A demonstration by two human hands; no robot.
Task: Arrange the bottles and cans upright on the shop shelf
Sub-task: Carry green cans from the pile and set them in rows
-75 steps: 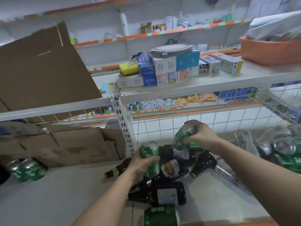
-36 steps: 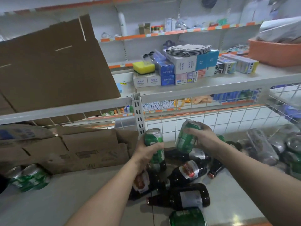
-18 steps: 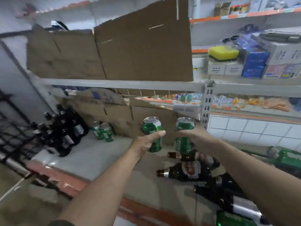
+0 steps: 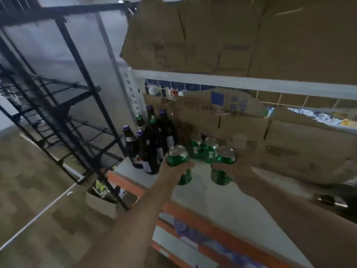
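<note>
Change: both hands have carried their cans from the pile of lying bottles to the shelf's left end; view swung left, black rack now in frame.
Left hand: wrapped round an upright green can, frame centre, just right of the bottle group; can base looks at or just above the shelf, cannot tell which.
Right hand: wrapped round a second upright green can, right of centre, apart from the left one.
Standing cans: two green ones upright just behind the held pair, against the cardboard.
Standing bottles: dark glass cluster, upright, purple and green caps, left of centre at the shelf's left end.
Shelf: pale board, orange front edge, running to lower right.
Cardboard: flattened sheets behind the cans; more on the upper shelf, top right.
Black rack: metal frame, left half of frame.
Lying item: dark, blurred, right edge; cannot tell what.
</note>
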